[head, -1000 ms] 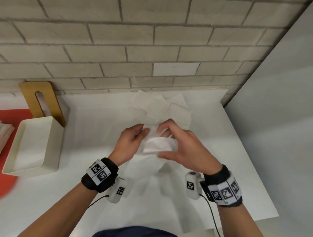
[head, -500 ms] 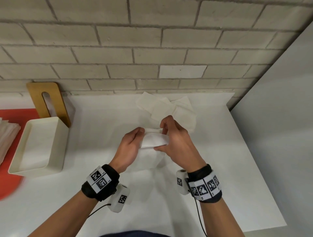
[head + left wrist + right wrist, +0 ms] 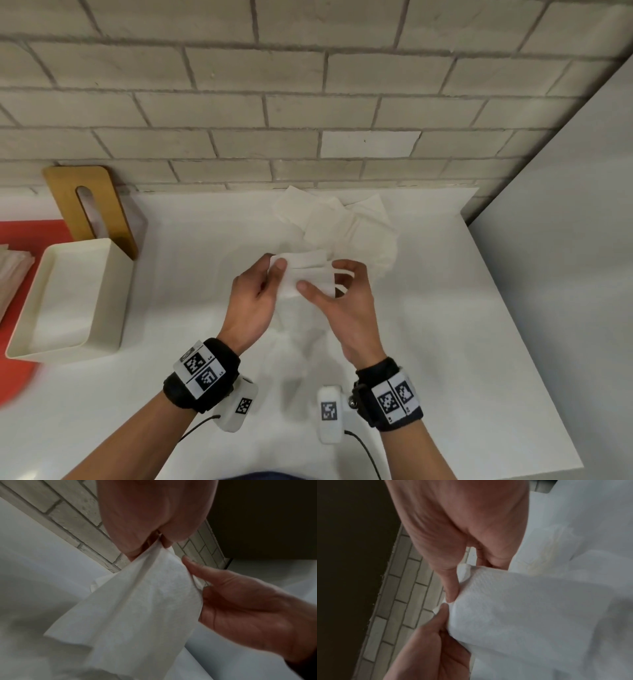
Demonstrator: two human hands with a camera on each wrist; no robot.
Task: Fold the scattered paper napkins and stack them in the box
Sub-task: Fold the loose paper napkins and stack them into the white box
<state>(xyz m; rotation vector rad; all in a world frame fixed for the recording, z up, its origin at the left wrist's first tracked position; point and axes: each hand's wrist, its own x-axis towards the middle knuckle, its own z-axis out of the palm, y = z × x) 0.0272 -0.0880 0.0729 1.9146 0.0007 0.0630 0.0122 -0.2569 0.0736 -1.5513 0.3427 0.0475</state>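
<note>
I hold one white paper napkin (image 3: 305,275) above the middle of the white table. My left hand (image 3: 276,271) pinches its left edge, thumb on top. My right hand (image 3: 325,278) pinches the right edge between thumb and curled fingers. In the left wrist view the napkin (image 3: 137,608) hangs down from my left fingertips (image 3: 164,543), with the right hand (image 3: 240,608) at its side. The right wrist view shows the folded napkin (image 3: 522,601) and my right thumb (image 3: 452,588) pressing on its corner. A loose pile of napkins (image 3: 346,222) lies behind my hands. The cream box (image 3: 113,291) stands at the left.
A wooden board with a slot (image 3: 92,205) leans on the brick wall behind the box. A red surface (image 3: 20,233) with a stack of paper (image 3: 10,270) lies at the far left. A grey panel (image 3: 565,274) borders the table on the right.
My right hand has turned from lying over the napkin to pinching its right edge, thumb in front. The napkin now sits spread between both hands, slightly higher.
</note>
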